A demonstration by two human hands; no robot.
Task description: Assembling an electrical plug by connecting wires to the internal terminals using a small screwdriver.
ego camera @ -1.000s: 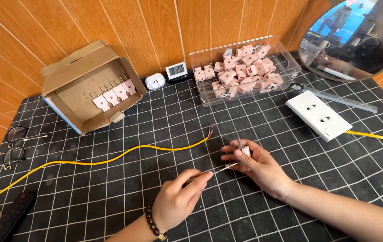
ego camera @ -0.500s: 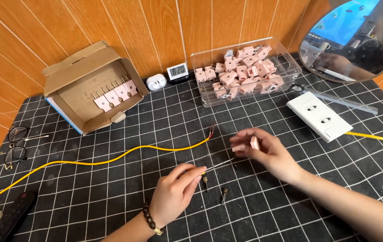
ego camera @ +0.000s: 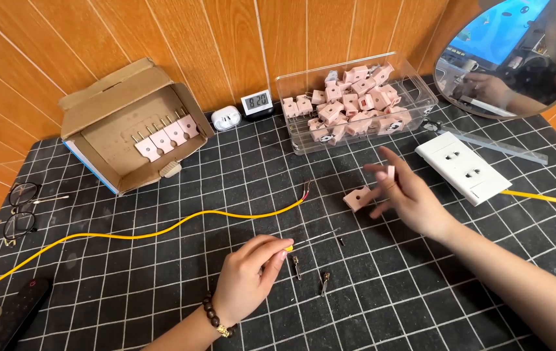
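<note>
Pink plug shell (ego camera: 358, 197) now off right hand (ego camera: 407, 198).

Behind the black grid-lined mat (ego camera: 128, 292) stands a wall (ego camera: 226, 39) of orange-brown wood planks (vertical and slanted); lighting appears even, possibly daylight.
</note>
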